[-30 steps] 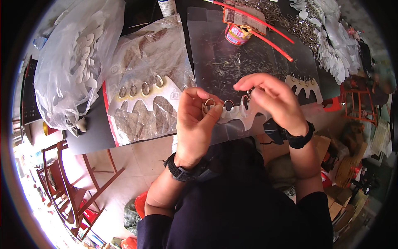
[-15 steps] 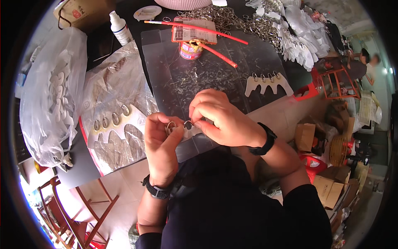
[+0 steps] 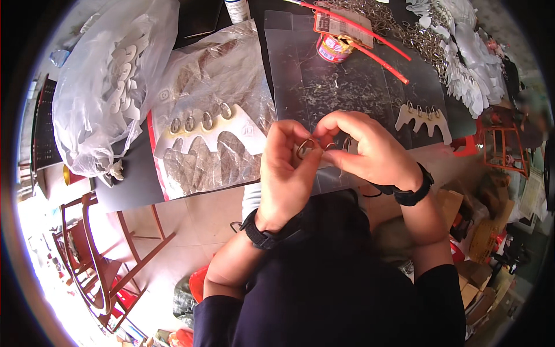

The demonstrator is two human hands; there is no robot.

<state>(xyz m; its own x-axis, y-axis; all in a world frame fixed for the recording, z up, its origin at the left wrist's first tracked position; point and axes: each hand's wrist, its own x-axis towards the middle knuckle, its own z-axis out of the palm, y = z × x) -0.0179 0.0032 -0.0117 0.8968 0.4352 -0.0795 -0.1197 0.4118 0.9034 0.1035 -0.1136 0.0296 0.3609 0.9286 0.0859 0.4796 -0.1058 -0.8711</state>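
My left hand (image 3: 287,176) pinches a metal ring (image 3: 305,149) between thumb and fingers. My right hand (image 3: 370,151) is closed close beside it, its thumb and fingertips at a white piece with rings that is mostly covered by both hands. Left of my hands, a white scalloped strip (image 3: 245,128) carrying several metal rings lies on a crinkled clear plastic bag (image 3: 222,173). A similar ringed white strip (image 3: 425,124) lies to the right on the dark tabletop.
A small pink tub (image 3: 334,51) with red sticks (image 3: 378,68) across it stands farther back. A clear bag of white pieces (image 3: 118,98) sits at the left. Heaped metal rings (image 3: 413,41) and bundled white strips (image 3: 465,75) lie at the far right. A wooden chair (image 3: 104,254) stands lower left.
The whole view has turned left, so the table things appear farther right and higher. My hands have come closer together and cover more of the white piece between them.
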